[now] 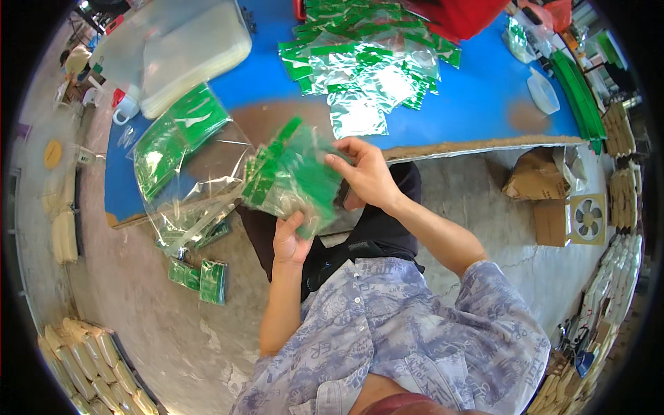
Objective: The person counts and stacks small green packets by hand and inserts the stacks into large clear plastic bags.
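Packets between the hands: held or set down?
Held: left hand grips the green packets at their near end; right hand at their right edge.

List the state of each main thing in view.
Left hand: closed on packets
Right hand: partly curled, at the packets' edge
Packets: bunched, blurred
Clear bag: partly filled, overhanging the table edge
Pile: loose, overlapping, on the table
Floor packs: lying, side by side

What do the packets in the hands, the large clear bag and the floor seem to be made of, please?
Packets: likely thin, glossy plastic film; see-through patches suggest it, despite blur. Large clear bag: probably soft, shiny plastic, by its highlights and wrinkles. Floor: apparently dull grey concrete, given its mottling and fine cracks.
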Available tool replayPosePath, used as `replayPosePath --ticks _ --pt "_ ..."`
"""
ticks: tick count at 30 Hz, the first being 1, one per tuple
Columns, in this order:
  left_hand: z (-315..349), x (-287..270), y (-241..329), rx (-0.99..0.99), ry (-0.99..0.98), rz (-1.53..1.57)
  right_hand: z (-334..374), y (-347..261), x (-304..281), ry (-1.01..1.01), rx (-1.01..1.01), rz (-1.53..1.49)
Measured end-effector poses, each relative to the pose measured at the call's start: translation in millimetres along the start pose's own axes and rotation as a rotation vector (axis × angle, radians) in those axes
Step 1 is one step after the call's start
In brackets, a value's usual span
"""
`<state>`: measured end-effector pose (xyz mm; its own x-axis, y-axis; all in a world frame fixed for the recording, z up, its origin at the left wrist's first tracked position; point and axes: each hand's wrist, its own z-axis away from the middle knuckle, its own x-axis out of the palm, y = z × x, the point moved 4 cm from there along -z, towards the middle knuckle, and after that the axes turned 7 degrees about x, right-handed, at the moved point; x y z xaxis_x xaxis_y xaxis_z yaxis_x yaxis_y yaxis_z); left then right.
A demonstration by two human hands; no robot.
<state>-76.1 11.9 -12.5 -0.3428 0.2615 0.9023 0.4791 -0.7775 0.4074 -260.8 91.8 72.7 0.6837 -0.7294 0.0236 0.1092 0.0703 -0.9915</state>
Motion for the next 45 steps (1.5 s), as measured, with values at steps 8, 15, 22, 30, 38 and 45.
replayPosePath --ticks 8,15,22,30,38,45 --pt "-8 12 -11 -0.014 0.105 -0.072 -2 -10 -24 -0.329 -0.634 0.798" --pt "-5 10 3 0.022 0.091 -0.089 -102 -33 -22 0.118 -0.805 1.376" --pt "-5 13 5 0.005 0.125 -0.113 -21 -45 -31 -0.481 -0.355 0.733" --pt "0 -3 -14 -0.093 0.005 0.011 -14 -13 -38 -0.246 -0.608 1.143" --pt "2 -16 -13 -0.06 0.085 -0.041 -80 -26 -58 -0.097 -0.754 1.225" --pt "17 -15 6 -0.057 -0.151 0.046 25 -13 -10 -0.113 -0.229 0.158"
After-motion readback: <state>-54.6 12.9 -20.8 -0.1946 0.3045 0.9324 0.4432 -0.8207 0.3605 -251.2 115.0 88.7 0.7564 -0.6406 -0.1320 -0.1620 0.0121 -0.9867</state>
